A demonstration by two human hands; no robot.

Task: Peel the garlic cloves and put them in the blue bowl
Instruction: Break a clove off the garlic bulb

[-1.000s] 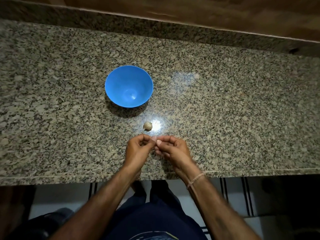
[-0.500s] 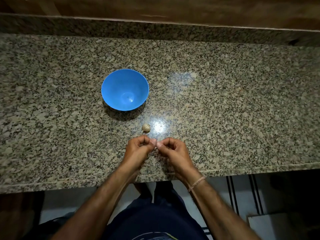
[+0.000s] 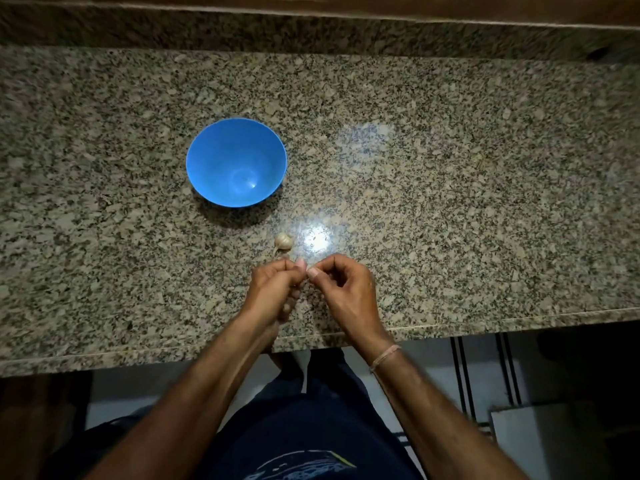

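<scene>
A blue bowl (image 3: 236, 161) stands on the granite counter (image 3: 450, 202), and nothing shows inside it. A small garlic piece with a thin stem (image 3: 283, 242) lies just in front of the bowl, to its right. Below it my left hand (image 3: 273, 289) and my right hand (image 3: 341, 289) meet thumb to thumb, fingers curled. Between the fingertips they pinch a small garlic clove, almost wholly hidden by the fingers.
The counter's front edge (image 3: 207, 351) runs just under my wrists. A raised granite backsplash (image 3: 311, 32) borders the far side. A bright light reflection lies right of the loose garlic.
The view has shifted slightly; both hands stay together at the same spot, fingertips working the clove. The bowl and the loose garlic have not moved.
</scene>
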